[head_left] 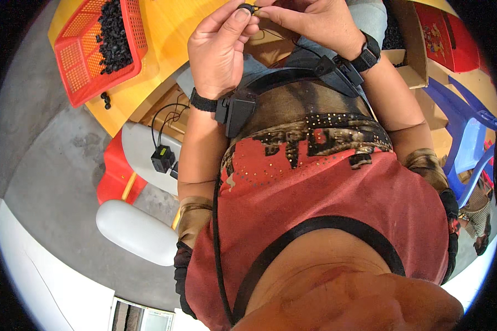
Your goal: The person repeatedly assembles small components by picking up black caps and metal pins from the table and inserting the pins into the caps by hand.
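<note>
My left hand is closed at the top of the view, with thumb and fingers pinching a small round black part. Close against it, my right hand is closed too, its thumb and fingertip meeting at the part's right side. Something thin and dark shows between those right fingertips, too small to name. To the left, a red perforated plastic basket holds a heap of small black parts. A few loose black parts lie on the table beside the basket.
The yellow table has a curved near edge. A cardboard box with black parts stands at the right, near a blue plastic chair. Black cables lead to a small black box on a grey seat at the left.
</note>
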Demonstrator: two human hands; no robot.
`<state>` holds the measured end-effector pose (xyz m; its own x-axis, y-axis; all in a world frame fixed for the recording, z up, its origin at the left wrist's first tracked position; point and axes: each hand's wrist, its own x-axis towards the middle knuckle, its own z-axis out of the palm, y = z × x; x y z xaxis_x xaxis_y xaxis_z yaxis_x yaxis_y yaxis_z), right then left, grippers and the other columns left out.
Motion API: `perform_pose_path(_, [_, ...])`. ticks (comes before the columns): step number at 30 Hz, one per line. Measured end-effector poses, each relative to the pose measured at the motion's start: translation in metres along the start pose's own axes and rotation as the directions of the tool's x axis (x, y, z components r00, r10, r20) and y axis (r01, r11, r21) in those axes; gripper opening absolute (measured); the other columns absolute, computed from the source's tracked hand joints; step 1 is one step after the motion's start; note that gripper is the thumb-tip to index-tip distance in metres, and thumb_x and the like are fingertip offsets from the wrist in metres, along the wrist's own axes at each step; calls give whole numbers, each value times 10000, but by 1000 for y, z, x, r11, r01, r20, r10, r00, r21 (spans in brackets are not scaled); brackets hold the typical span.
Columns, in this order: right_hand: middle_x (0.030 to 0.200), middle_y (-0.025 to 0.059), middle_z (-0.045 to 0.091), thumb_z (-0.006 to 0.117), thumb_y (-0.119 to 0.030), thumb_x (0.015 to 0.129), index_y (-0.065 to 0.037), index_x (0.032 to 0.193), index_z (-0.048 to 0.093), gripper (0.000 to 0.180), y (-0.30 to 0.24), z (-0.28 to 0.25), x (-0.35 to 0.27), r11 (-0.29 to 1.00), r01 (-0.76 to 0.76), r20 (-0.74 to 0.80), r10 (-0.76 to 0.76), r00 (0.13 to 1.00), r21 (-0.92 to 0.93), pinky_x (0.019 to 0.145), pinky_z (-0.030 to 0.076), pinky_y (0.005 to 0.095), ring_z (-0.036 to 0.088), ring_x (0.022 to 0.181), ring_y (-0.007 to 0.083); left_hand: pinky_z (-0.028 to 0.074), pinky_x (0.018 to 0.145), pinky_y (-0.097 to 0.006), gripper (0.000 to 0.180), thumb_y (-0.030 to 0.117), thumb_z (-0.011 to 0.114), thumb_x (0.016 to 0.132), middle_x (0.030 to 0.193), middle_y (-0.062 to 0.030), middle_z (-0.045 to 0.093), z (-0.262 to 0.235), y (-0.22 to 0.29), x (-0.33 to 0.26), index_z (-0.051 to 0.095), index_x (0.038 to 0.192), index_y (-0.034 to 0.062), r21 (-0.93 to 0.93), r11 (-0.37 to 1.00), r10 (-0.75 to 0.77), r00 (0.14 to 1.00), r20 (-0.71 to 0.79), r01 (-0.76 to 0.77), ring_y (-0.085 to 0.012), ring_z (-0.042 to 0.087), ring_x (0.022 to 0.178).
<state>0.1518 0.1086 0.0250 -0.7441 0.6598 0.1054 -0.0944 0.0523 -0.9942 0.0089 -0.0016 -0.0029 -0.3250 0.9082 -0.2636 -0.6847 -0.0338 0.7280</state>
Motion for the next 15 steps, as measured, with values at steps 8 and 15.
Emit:
perform_pose_path(8, [728, 74, 626, 685, -4, 757, 3, 797, 622, 75, -13, 1, 7, 949, 126, 34, -122, 992, -289, 561, 458, 250, 599, 647, 135, 502, 712, -239, 283, 24, 594, 878, 926, -95, 654, -6, -12, 11, 576, 1151, -50, -118, 983, 157, 973, 171, -138, -141, 617, 782])
perform_pose_path(15, [721, 91, 624, 693, -16, 744, 0, 775, 619, 82, -14, -2, 6, 941, 121, 36, -116, 993, -316, 550, 457, 263, 604, 633, 158, 495, 705, -233, 284, 24, 592, 880, 921, -91, 647, 12, 5, -1, 572, 1149, -64, 254, 966, 70, 994, -78, -49, -135, 606, 771])
